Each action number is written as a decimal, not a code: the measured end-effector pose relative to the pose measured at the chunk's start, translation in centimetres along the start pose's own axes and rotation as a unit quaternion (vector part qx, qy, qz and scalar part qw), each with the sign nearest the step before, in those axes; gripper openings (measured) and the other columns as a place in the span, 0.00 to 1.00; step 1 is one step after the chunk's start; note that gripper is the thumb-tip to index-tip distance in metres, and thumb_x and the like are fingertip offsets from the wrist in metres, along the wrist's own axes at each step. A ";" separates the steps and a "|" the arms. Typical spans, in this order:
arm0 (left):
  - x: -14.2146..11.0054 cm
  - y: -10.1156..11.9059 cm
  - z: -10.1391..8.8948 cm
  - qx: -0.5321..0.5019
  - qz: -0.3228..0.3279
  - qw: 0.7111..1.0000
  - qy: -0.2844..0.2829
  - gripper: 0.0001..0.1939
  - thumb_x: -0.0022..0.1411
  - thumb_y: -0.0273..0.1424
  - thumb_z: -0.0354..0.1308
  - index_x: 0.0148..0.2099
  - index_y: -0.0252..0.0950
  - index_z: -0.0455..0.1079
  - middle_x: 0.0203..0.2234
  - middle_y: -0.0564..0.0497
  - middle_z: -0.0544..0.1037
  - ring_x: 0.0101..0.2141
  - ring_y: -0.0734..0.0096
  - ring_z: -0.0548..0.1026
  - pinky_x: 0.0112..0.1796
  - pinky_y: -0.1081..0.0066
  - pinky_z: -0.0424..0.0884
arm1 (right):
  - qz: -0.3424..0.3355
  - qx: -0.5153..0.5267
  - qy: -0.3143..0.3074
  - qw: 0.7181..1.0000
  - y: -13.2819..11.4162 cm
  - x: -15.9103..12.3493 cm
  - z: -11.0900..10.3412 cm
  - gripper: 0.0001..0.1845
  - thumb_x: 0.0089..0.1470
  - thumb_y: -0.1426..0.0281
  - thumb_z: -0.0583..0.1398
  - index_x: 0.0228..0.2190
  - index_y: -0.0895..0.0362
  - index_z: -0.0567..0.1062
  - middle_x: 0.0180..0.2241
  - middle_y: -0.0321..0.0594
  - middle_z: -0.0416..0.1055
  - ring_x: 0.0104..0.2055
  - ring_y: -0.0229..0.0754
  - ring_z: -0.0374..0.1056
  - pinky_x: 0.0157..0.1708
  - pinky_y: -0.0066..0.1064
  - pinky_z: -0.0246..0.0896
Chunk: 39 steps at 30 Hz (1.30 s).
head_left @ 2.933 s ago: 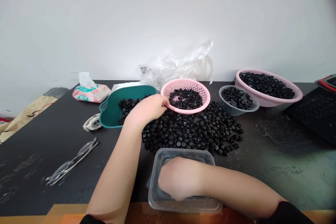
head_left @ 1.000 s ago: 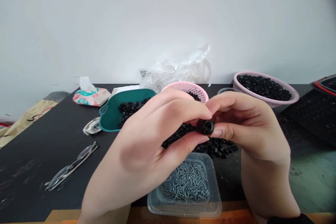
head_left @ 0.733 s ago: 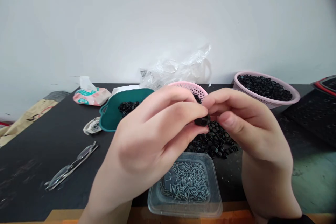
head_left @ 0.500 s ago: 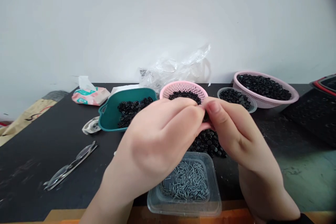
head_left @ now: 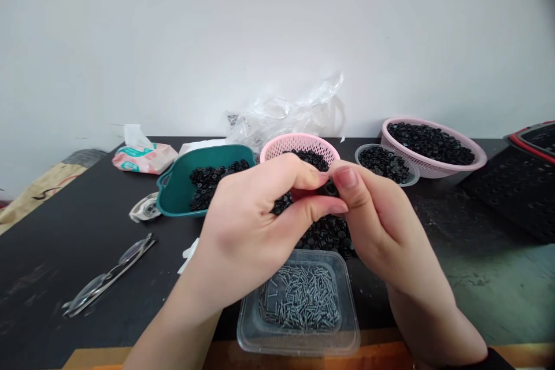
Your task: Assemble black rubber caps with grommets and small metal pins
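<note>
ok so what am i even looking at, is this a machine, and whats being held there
No machine here: these are a person's own bare hands, seen from one camera worn on the head, looking forward and down. The left hand and right hand together pinch a small black plastic part between the fingers. On the dark table lie a heap of similar black parts, a clear plastic tub of short metal pins, a teal tray, a pink basket and glasses.

Black piece [head_left: 329, 188], black pile [head_left: 323, 237], teal tray [head_left: 203, 155], pink lattice-patterned basket [head_left: 299, 142], grey screws [head_left: 299, 298], pink-and-teal tissue pack [head_left: 143, 161], black bench [head_left: 65, 254] with pale scuffs.
</note>
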<state>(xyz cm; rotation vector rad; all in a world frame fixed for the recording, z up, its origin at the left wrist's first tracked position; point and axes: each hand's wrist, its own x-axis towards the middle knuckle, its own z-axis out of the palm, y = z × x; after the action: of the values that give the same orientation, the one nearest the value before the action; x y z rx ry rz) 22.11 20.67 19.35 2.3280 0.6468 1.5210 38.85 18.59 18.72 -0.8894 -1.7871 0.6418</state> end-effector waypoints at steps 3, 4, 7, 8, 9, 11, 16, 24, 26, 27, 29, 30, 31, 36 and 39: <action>-0.1 0.1 -0.1 -0.019 -0.045 0.999 0.006 0.07 0.66 0.28 0.66 0.38 0.41 0.71 0.31 0.59 0.80 0.30 0.75 0.78 0.28 0.72 0.77 | -0.001 0.002 -0.005 1.000 0.2 0.0 0.1 0.24 0.75 0.58 0.47 0.27 0.53 0.63 0.24 0.35 0.61 0.26 0.38 0.58 0.25 0.32 0.52; -0.1 0.2 -0.1 -0.024 -0.057 0.998 0.010 0.06 0.66 0.29 0.66 0.38 0.41 0.71 0.31 0.59 0.80 0.30 0.75 0.78 0.28 0.73 0.77 | -0.004 0.001 -0.005 1.000 0.2 0.1 0.1 0.24 0.75 0.58 0.47 0.27 0.53 0.63 0.24 0.36 0.62 0.27 0.39 0.59 0.26 0.33 0.52; -0.2 0.3 -0.1 -0.039 -0.070 0.997 0.016 0.06 0.66 0.28 0.66 0.39 0.41 0.70 0.31 0.60 0.80 0.30 0.76 0.78 0.29 0.74 0.77 | -0.019 -0.006 0.003 1.000 0.4 0.0 0.2 0.24 0.75 0.58 0.46 0.27 0.53 0.62 0.24 0.36 0.62 0.28 0.39 0.60 0.26 0.33 0.53; -0.2 0.3 -0.1 -0.040 -0.062 0.997 0.016 0.07 0.66 0.28 0.66 0.39 0.41 0.70 0.32 0.60 0.80 0.31 0.77 0.78 0.30 0.74 0.78 | -0.021 -0.010 0.007 1.000 0.5 0.0 0.2 0.24 0.75 0.58 0.47 0.27 0.53 0.62 0.24 0.35 0.61 0.28 0.39 0.60 0.26 0.32 0.53; -0.1 0.2 -0.1 -0.038 -0.049 0.998 0.015 0.07 0.67 0.27 0.66 0.40 0.40 0.69 0.32 0.60 0.79 0.32 0.76 0.78 0.31 0.74 0.78 | -0.023 -0.013 0.011 1.000 0.5 0.0 0.2 0.23 0.75 0.58 0.48 0.27 0.54 0.62 0.24 0.35 0.61 0.28 0.38 0.59 0.26 0.32 0.52; 0.0 0.0 0.0 -0.024 -0.013 0.999 0.017 0.08 0.66 0.26 0.66 0.40 0.40 0.68 0.33 0.59 0.79 0.34 0.75 0.79 0.33 0.73 0.79 | -0.022 -0.021 0.018 0.999 0.6 0.0 0.1 0.23 0.75 0.59 0.49 0.27 0.54 0.62 0.25 0.34 0.60 0.28 0.37 0.57 0.26 0.31 0.51; 0.0 -0.4 0.0 0.015 0.032 0.999 0.011 0.09 0.66 0.25 0.66 0.42 0.41 0.69 0.37 0.56 0.80 0.39 0.70 0.80 0.38 0.69 0.81 | -0.028 -0.001 0.033 0.999 0.7 0.0 0.2 0.23 0.74 0.59 0.50 0.27 0.55 0.62 0.25 0.34 0.57 0.27 0.36 0.53 0.25 0.30 0.49; 0.1 -0.4 -0.8 -0.004 0.056 0.998 -0.012 0.15 0.64 0.19 0.66 0.49 0.39 0.69 0.44 0.53 0.77 0.49 0.70 0.77 0.50 0.70 0.79 | -0.002 0.170 -0.021 0.985 1.2 0.5 -0.5 0.22 0.72 0.57 0.53 0.28 0.54 0.70 0.27 0.35 0.62 0.29 0.37 0.60 0.29 0.30 0.59; 0.2 -0.3 -0.9 0.018 0.067 0.998 -0.004 0.15 0.63 0.19 0.67 0.48 0.39 0.70 0.45 0.53 0.76 0.49 0.70 0.76 0.52 0.69 0.77 | -0.013 0.217 -0.068 0.974 1.8 0.8 -0.9 0.17 0.73 0.60 0.53 0.34 0.53 0.74 0.28 0.35 0.64 0.31 0.37 0.62 0.32 0.30 0.61; 0.2 -0.3 -1.0 0.033 0.070 0.997 0.002 0.14 0.63 0.20 0.67 0.47 0.39 0.71 0.45 0.54 0.75 0.49 0.70 0.75 0.51 0.70 0.77 | -0.018 0.237 -0.091 0.967 2.2 1.0 -1.1 0.15 0.73 0.61 0.53 0.38 0.53 0.76 0.29 0.35 0.65 0.32 0.37 0.64 0.34 0.30 0.63; 0.3 -0.3 -1.0 0.055 0.067 0.996 0.011 0.12 0.64 0.23 0.67 0.46 0.41 0.71 0.46 0.54 0.74 0.49 0.71 0.74 0.49 0.71 0.77 | -0.029 0.280 -0.131 0.951 3.0 1.4 -1.2 0.13 0.73 0.63 0.54 0.45 0.53 0.77 0.32 0.36 0.68 0.33 0.36 0.67 0.35 0.29 0.66; 0.3 -0.4 -1.0 0.054 0.067 0.996 0.015 0.11 0.64 0.24 0.67 0.46 0.41 0.71 0.46 0.54 0.74 0.49 0.71 0.74 0.49 0.71 0.77 | -0.033 0.306 -0.147 0.940 3.4 1.6 -1.1 0.13 0.72 0.63 0.54 0.46 0.53 0.78 0.33 0.36 0.69 0.34 0.36 0.67 0.34 0.29 0.66; 0.3 -0.4 -0.9 0.049 0.064 0.997 0.013 0.11 0.65 0.24 0.67 0.46 0.41 0.71 0.46 0.54 0.73 0.49 0.70 0.74 0.50 0.70 0.76 | -0.038 0.334 -0.158 0.929 3.7 1.8 -1.0 0.13 0.72 0.63 0.55 0.46 0.54 0.78 0.35 0.37 0.70 0.34 0.36 0.68 0.34 0.28 0.67; 0.4 -0.5 -0.5 0.009 0.058 0.998 -0.003 0.12 0.65 0.22 0.66 0.47 0.41 0.70 0.47 0.51 0.75 0.52 0.66 0.74 0.53 0.63 0.75 | -0.037 0.395 -0.121 0.910 4.0 2.0 0.3 0.11 0.69 0.63 0.59 0.40 0.52 0.81 0.34 0.36 0.72 0.37 0.38 0.67 0.42 0.31 0.67; 0.6 -0.7 -0.7 0.022 0.036 0.999 -0.022 0.13 0.66 0.22 0.64 0.49 0.42 0.70 0.48 0.51 0.76 0.52 0.66 0.74 0.54 0.63 0.74 | -0.039 0.362 -0.053 0.930 4.0 2.0 0.8 0.09 0.67 0.63 0.62 0.37 0.51 0.82 0.33 0.34 0.73 0.38 0.37 0.68 0.44 0.29 0.67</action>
<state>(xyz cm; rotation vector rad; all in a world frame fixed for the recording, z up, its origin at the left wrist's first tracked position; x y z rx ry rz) 21.54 21.53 19.78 2.4357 0.5977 1.4950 38.77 22.56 16.53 -0.2782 -1.4844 1.2080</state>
